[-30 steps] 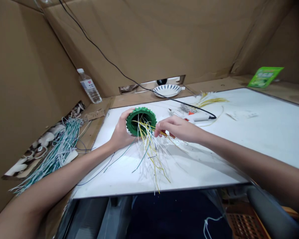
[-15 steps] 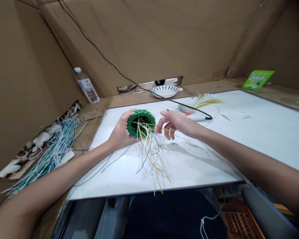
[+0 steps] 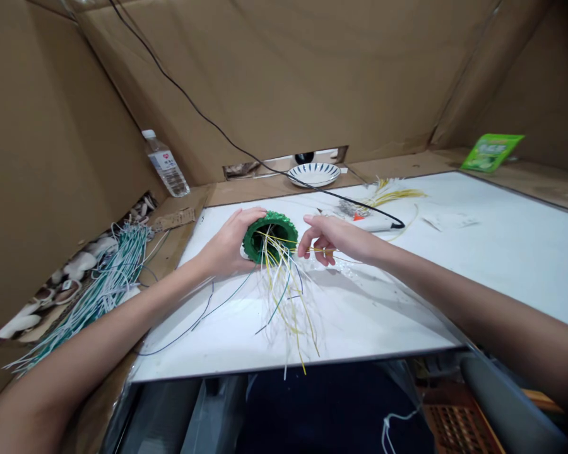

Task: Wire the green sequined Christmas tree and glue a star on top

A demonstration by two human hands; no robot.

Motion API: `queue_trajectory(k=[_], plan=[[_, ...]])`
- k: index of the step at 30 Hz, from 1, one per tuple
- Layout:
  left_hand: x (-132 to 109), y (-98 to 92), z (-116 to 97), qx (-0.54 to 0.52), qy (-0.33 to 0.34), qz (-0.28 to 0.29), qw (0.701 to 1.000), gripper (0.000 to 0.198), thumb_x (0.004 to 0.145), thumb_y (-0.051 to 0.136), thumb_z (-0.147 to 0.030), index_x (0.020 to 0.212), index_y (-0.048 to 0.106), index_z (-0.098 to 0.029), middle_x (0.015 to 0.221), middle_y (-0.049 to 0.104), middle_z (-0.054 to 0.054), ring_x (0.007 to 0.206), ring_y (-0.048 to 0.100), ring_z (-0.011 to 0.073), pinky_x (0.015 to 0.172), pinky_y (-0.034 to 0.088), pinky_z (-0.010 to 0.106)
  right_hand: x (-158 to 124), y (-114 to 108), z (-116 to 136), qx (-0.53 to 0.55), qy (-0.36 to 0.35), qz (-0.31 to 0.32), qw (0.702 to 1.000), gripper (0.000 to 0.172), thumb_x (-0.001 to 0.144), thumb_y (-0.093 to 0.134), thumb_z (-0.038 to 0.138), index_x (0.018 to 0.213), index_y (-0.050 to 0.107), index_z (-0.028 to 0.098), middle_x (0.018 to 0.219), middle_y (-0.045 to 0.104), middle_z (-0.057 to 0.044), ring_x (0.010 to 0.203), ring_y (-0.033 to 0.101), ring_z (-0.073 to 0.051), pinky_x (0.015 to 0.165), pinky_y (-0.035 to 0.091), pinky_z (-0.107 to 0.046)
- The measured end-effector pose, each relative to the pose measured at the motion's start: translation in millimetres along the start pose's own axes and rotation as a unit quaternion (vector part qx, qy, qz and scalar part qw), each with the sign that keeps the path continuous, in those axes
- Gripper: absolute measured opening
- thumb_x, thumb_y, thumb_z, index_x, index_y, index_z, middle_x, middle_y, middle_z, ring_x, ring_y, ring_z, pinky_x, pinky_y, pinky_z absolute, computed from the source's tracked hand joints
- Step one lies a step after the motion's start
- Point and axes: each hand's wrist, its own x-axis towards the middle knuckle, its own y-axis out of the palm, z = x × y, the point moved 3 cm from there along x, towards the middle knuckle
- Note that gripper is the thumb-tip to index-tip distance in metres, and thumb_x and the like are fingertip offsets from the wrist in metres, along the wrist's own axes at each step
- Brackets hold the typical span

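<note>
My left hand (image 3: 227,247) is wrapped round a green ribbed pot (image 3: 269,234) tipped on its side on the white board (image 3: 478,265), its mouth facing me. Several thin yellow, white and green wire stems (image 3: 286,296) spill out of the mouth toward the board's front edge. My right hand (image 3: 329,238) is just right of the pot, thumb and fingers pinched on one thin yellow stem (image 3: 307,250) that runs into the pot.
A white glue gun (image 3: 373,222) with a black cable lies behind my right hand, beside a bunch of yellow stems (image 3: 392,191). A striped bowl (image 3: 313,173), a water bottle (image 3: 165,163) and a green packet (image 3: 491,151) stand at the back. A pile of green-white wires (image 3: 99,290) lies left.
My left hand has turned the pot slightly and shifted right. My right hand has opened from a closed grip over the stems to a pinch on one yellow stem.
</note>
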Motion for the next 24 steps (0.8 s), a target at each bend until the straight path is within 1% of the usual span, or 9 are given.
queue_trajectory(k=[2, 4, 7, 11, 14, 16, 18, 21, 24], plan=[[4, -4.1, 0, 0.018, 0.006, 0.05, 0.999, 0.094, 0.063, 0.079, -0.036, 0.139, 0.026, -0.028, 0.141, 0.045, 0.016, 0.132, 0.043, 0.033, 0.108, 0.033, 0.058, 0, 0, 0, -0.007, 0.001, -0.001, 1.0, 0.059, 0.095, 0.029, 0.047, 0.068, 0.065, 0.009, 0.067, 0.065, -0.011, 0.043, 0.046, -0.009, 0.041, 0.037, -0.025], [7, -7.7, 0, 0.038, 0.005, 0.082, 0.996, 0.093, 0.063, 0.078, -0.035, 0.14, 0.026, -0.028, 0.141, 0.046, 0.015, 0.134, 0.041, 0.0334, 0.111, 0.028, 0.06, -1, 1, 0, -0.024, -0.006, 0.002, 1.0, 0.057, 0.094, 0.033, 0.047, 0.068, 0.066, 0.01, 0.06, 0.062, -0.008, 0.042, 0.045, -0.01, 0.043, 0.037, -0.025], [10, -13.6, -4, 0.039, 0.005, 0.104, 0.994, 0.096, 0.06, 0.078, -0.031, 0.141, 0.026, -0.027, 0.143, 0.044, 0.014, 0.133, 0.042, 0.0331, 0.11, 0.031, 0.057, -2, 2, -1, -0.053, -0.022, 0.009, 0.998, 0.051, 0.092, 0.039, 0.048, 0.07, 0.067, 0.011, 0.056, 0.057, -0.004, 0.042, 0.045, -0.009, 0.045, 0.038, -0.025], [15, -24.3, -12, 0.036, 0.004, 0.149, 0.988, 0.099, 0.058, 0.076, -0.027, 0.143, 0.025, -0.026, 0.149, 0.033, 0.016, 0.137, 0.035, 0.0358, 0.111, 0.032, 0.056, -3, 5, -3, -0.088, -0.034, 0.009, 0.996, 0.043, 0.086, 0.049, 0.05, 0.074, 0.068, 0.013, 0.072, 0.063, -0.005, 0.045, 0.045, -0.008, 0.044, 0.034, -0.025], [17, -30.7, -17, -0.011, 0.005, 0.182, 0.983, 0.097, 0.06, 0.071, -0.025, 0.144, 0.023, -0.028, 0.151, 0.03, 0.014, 0.139, 0.031, 0.036, 0.111, 0.032, 0.057, -5, 7, -2, -0.158, -0.04, -0.013, 0.987, 0.041, 0.079, 0.057, 0.055, 0.071, 0.068, 0.015, 0.061, 0.058, -0.001, 0.048, 0.044, -0.009, 0.047, 0.031, -0.025], [17, -31.9, -19, -0.047, 0.006, 0.185, 0.981, 0.092, 0.066, 0.067, -0.025, 0.145, 0.021, -0.028, 0.15, 0.032, 0.013, 0.138, 0.033, 0.0341, 0.112, 0.033, 0.056, -7, 9, -1, -0.205, -0.04, -0.034, 0.977, 0.041, 0.073, 0.063, 0.057, 0.071, 0.068, 0.017, 0.055, 0.053, 0.001, 0.049, 0.043, -0.009, 0.049, 0.029, -0.026], [17, -30.8, -20, -0.066, -0.004, 0.176, 0.982, 0.084, 0.072, 0.064, -0.028, 0.144, 0.022, -0.027, 0.147, 0.036, 0.014, 0.137, 0.036, 0.0327, 0.112, 0.034, 0.054, -9, 11, 1, -0.233, -0.042, -0.047, 0.971, 0.04, 0.067, 0.068, 0.058, 0.072, 0.069, 0.019, 0.058, 0.055, 0.001, 0.051, 0.044, -0.01, 0.051, 0.03, -0.026], [18, -27.7, -21, -0.073, -0.016, 0.152, 0.986, 0.071, 0.08, 0.062, -0.039, 0.141, 0.028, -0.026, 0.144, 0.04, 0.015, 0.134, 0.041, 0.0324, 0.109, 0.039, 0.053, -11, 14, 3, -0.264, -0.049, -0.058, 0.961, 0.044, 0.059, 0.072, 0.061, 0.073, 0.068, 0.02, 0.065, 0.059, 0.0, 0.055, 0.048, -0.012, 0.053, 0.031, -0.027], [19, -26.2, -23, -0.077, -0.019, 0.131, 0.988, 0.065, 0.083, 0.058, -0.048, 0.139, 0.032, -0.027, 0.142, 0.043, 0.016, 0.132, 0.044, 0.0328, 0.106, 0.043, 0.052, -12, 15, 3, -0.286, -0.06, -0.061, 0.954, 0.047, 0.055, 0.073, 0.062, 0.075, 0.067, 0.02, 0.069, 0.06, -0.001, 0.058, 0.049, -0.012, 0.054, 0.032, -0.027]])
